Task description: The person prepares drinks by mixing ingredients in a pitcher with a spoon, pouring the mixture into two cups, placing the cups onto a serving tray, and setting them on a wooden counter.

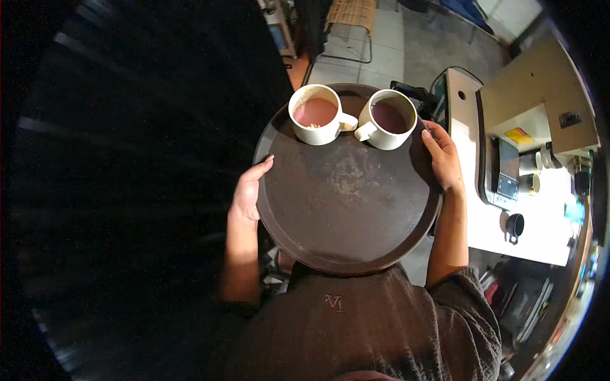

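A round dark brown serving tray (pixel 343 216) is held in front of my chest. My left hand (pixel 249 189) grips its left rim, thumb over the edge and the other fingers hidden underneath. At the right rim my right hand (pixel 443 155) holds the tray, its thumb on top near a mug. Two white mugs stand upright at the tray's far side. The left mug (pixel 324 134) contains a pinkish drink, while the right mug (pixel 387 141) has a darker purplish one. Their handles point toward each other. A pale worn patch marks the tray's middle.
On the right is a white counter (pixel 486 232) with a small black cup (pixel 515 225) and a machine with a display (pixel 506 185). A woven chair (pixel 351 16) stands ahead on the tiled floor (pixel 384 38). A dark surface fills the left side.
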A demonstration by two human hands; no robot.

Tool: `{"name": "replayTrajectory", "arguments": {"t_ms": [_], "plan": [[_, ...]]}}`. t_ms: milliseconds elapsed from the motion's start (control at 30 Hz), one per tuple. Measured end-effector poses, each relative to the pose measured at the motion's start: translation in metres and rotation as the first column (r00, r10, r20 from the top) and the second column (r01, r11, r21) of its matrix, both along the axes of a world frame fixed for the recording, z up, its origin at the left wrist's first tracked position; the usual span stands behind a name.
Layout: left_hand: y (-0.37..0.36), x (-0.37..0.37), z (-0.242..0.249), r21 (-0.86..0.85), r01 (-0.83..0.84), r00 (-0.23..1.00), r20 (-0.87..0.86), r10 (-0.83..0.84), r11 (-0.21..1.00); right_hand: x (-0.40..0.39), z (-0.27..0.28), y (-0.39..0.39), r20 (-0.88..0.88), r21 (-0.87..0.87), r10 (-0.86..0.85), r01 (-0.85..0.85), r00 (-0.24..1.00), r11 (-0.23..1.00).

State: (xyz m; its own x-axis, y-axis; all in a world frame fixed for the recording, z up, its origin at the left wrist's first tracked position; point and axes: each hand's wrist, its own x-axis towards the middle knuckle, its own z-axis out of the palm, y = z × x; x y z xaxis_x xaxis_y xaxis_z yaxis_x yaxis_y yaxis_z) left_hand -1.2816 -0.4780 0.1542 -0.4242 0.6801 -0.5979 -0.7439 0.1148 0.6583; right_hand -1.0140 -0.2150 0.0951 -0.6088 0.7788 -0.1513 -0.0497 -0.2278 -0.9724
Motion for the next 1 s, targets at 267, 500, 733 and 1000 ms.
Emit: {"name": "replayTrajectory", "arguments": {"t_ms": [267, 500, 733, 1000], "plan": [[0.116, -0.012, 0.036, -0.023, 0.147, 0.986, -0.079, -0.148, 0.989, 0.018, 0.019, 0.067, -0.040, -0.013, -0.161, 0.160, 0.986, 0.987], [0.203, -0.021, 0.041, -0.054, 0.257, 0.959, -0.114, -0.261, 0.965, 0.041, 0.038, 0.118, 0.080, 0.108, -0.287, 0.278, 0.955, 0.955], [0.312, -0.050, 0.025, -0.005, 0.462, 0.886, 0.044, -0.461, 0.887, 0.044, 0.030, 0.158, 0.109, 0.101, -0.436, 0.426, 0.893, 0.899], [0.452, -0.091, 0.014, -0.059, 0.613, 0.790, 0.065, -0.610, 0.788, 0.004, 0.046, 0.209, 0.249, 0.236, -0.669, 0.626, 0.700, 0.743]]}}
